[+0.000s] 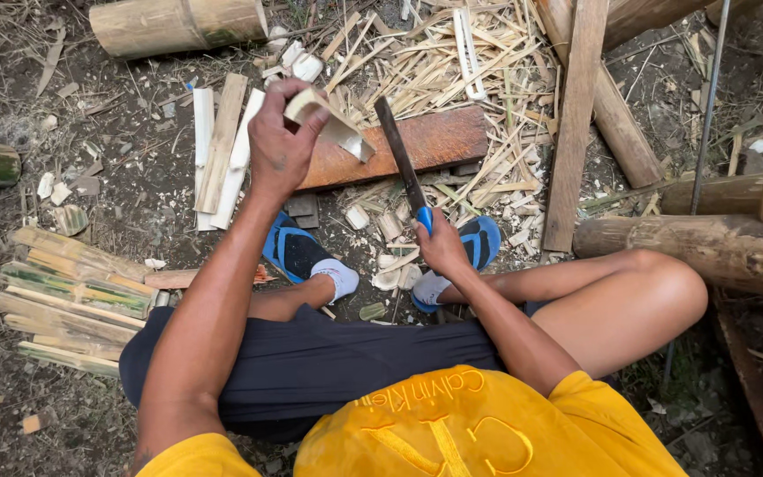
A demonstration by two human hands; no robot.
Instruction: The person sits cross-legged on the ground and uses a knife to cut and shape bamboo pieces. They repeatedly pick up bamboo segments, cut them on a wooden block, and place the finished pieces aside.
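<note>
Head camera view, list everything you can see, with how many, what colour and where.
bamboo piece: one, pale, in left hand
knife: one, dark blade, blue handle, in right hand
plank: one, reddish brown, under the blade
split slats: one stack, green and tan, left ground
shavings: many, pale, top centre
bamboo poles: several, tan, right side
sandals: two, blue, on feet
left hand: grip shut on bamboo piece
right hand: grip shut on knife

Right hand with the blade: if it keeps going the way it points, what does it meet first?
Likely the brown plank. The right hand points its blade up and away, its tip already over the plank's edge. The left hand's bamboo piece sits just left; depth unclear.
</note>
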